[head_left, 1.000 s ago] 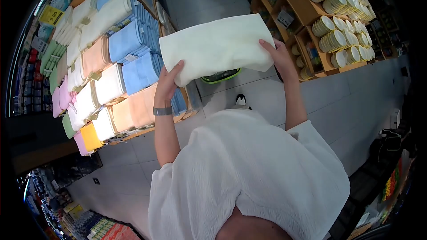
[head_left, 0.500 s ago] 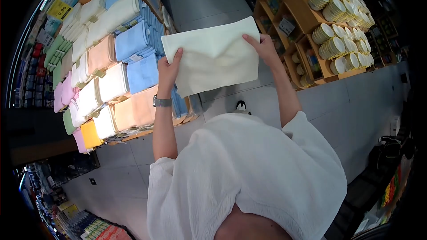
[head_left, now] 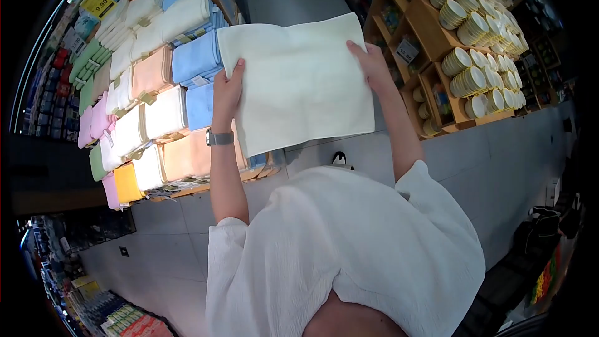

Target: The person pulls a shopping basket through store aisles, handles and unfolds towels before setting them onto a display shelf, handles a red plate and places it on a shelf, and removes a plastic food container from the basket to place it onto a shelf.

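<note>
A pale cream towel (head_left: 302,84) hangs spread out in front of me, roughly square, between both hands. My left hand (head_left: 228,92), with a grey-banded watch above the wrist, grips its left edge, thumb on the near face. At the upper right edge, my right hand (head_left: 372,68) holds the cloth the same way. The fingers behind the towel are hidden. Close beside my left hand lie folded blue towels (head_left: 198,56) in a stack on the display.
The towel display (head_left: 146,112) fills the left side, with white, peach, pink, green and yellow stacks. A wooden shelf unit (head_left: 430,25) with rows of stacked cups (head_left: 468,81) stands at the right. Grey floor tiles (head_left: 462,162) run between and below.
The towel has opened out from a narrower, folded shape and now hangs lower and wider. Both hands still hold its sides. My left hand has shifted slightly left.
</note>
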`<state>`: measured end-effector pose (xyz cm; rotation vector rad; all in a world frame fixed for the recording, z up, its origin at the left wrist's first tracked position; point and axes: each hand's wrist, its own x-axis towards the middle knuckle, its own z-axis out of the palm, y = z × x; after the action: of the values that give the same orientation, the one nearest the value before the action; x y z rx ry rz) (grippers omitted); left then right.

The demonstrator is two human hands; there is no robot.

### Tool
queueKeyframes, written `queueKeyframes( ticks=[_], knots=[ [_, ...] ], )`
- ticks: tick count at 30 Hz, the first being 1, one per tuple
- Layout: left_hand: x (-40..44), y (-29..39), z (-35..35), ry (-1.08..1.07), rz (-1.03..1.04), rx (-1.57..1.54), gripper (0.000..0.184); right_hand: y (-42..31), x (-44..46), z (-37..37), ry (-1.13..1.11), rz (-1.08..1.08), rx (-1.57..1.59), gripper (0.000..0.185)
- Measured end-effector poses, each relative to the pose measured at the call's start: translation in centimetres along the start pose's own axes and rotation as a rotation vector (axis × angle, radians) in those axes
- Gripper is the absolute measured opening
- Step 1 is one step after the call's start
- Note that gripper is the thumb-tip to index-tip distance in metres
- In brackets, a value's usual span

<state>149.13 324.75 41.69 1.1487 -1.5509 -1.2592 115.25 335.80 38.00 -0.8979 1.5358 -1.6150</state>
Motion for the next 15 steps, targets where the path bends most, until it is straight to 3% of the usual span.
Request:
queueKeyframes(
  ticks=[1,3,6,9,11,15],
  knots=[
    [0.3,-2.1,0.3,0.007,0.009,-0.001,0.045,1.5,0.9,0.3,0.025,0.002,-0.192,0.04],
    [0.7,-4.2,1.3,0.141,0.254,0.428,0.037,1.7,0.6,2.4,0.051,-0.024,-0.173,0.042],
    [-3.1,0.9,4.3,0.216,0.372,0.516,0.033,-2.2,-2.1,5.6,0.109,-0.413,-0.478,0.031],
    [-6.5,5.1,7.5,0.209,0.381,0.588,0.042,-6.6,-6.4,9.0,0.087,-0.525,-0.322,0.029],
    [-7.8,6.1,9.3,0.203,0.54,0.621,0.053,-6.4,-6.7,9.9,0.051,-0.551,-0.299,0.029],
    [-6.7,3.5,9.3,0.126,0.347,0.819,0.057,-2.3,-6.1,9.9,0.037,-0.526,-0.394,0.029]
  ],
)
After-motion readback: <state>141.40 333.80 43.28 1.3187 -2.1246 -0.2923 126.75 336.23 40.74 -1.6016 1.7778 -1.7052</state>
